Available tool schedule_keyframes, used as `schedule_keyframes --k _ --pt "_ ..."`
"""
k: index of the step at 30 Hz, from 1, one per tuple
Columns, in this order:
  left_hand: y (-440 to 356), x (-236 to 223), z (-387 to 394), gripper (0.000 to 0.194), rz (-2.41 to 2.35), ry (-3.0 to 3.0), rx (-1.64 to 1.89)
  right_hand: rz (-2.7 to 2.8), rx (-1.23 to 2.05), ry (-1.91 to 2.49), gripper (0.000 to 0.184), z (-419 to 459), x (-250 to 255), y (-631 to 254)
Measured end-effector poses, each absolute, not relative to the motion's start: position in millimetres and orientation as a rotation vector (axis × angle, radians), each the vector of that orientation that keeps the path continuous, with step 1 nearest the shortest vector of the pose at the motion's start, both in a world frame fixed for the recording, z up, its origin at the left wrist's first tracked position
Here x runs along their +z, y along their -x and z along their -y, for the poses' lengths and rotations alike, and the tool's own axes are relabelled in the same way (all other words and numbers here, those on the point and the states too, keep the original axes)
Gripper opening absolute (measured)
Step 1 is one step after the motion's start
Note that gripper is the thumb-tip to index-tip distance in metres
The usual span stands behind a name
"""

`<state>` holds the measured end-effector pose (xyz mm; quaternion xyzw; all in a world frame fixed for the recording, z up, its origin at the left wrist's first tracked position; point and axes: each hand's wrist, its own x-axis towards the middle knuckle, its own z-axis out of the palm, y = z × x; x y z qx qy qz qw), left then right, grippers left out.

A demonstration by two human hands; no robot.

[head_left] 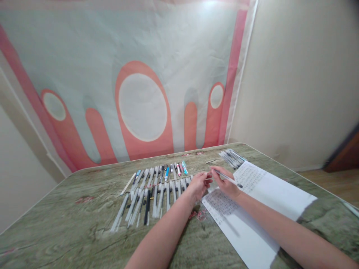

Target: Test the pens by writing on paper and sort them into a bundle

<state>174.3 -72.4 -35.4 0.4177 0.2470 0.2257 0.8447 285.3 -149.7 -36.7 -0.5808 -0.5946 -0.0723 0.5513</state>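
Note:
My right hand (226, 184) is closed around a white pen (228, 178) with a dark tip pointing right, held over the upper edge of a handwritten sheet (224, 209). My left hand (199, 184) is beside it, fingers curled, its fingertips pinched near the pen's left end; whether it grips the pen or a small cap is unclear. Just left of the hands, several white and black pens (153, 194) lie in rows on the table (70, 224).
A second written sheet (269, 186) lies to the right. A small bunch of pens (232, 157) rests at the far right corner of the table. A few coloured pens (179, 169) lie behind the rows. A pink and grey banner (140, 93) hangs behind.

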Motion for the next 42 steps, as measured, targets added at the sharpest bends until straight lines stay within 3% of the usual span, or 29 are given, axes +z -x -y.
schedule_keyframes --k 11,42 --pt "-173.0 -34.8 73.1 0.014 -0.516 -0.914 0.538 1.240 0.175 1.299 0.020 141.3 -37.6 -289.3" --pt "-174.4 -39.2 71.3 0.016 -0.498 -0.941 0.549 1.271 0.137 1.378 0.017 143.5 -36.9 -289.9"
